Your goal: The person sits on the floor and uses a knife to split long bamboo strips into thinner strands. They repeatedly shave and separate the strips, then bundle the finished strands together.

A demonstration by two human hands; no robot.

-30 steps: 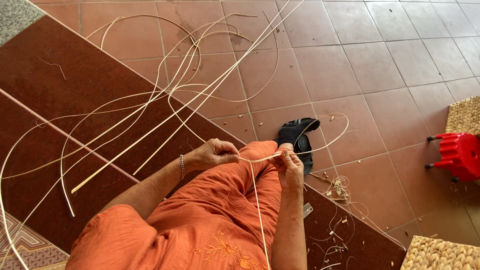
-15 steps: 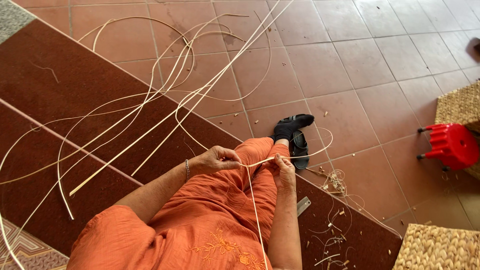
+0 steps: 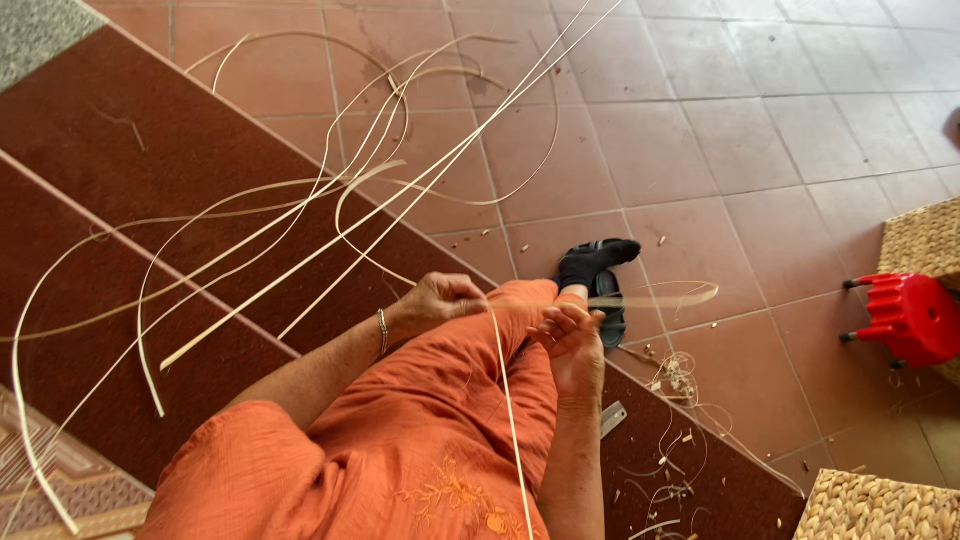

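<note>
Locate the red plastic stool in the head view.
The red plastic stool lies tipped on the tiled floor at the right edge, just below a woven basket, right of the right hand.

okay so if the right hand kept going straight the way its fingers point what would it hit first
Probably the left hand. The right hand has its fingers aimed up and to the left across the orange-clad knee, toward the pale cane strip pinched between both hands. Depth is hard to judge, so it might brush the strip first.

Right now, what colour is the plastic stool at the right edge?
Red; the stool lies tipped on its side, clearest in the head view.
</note>
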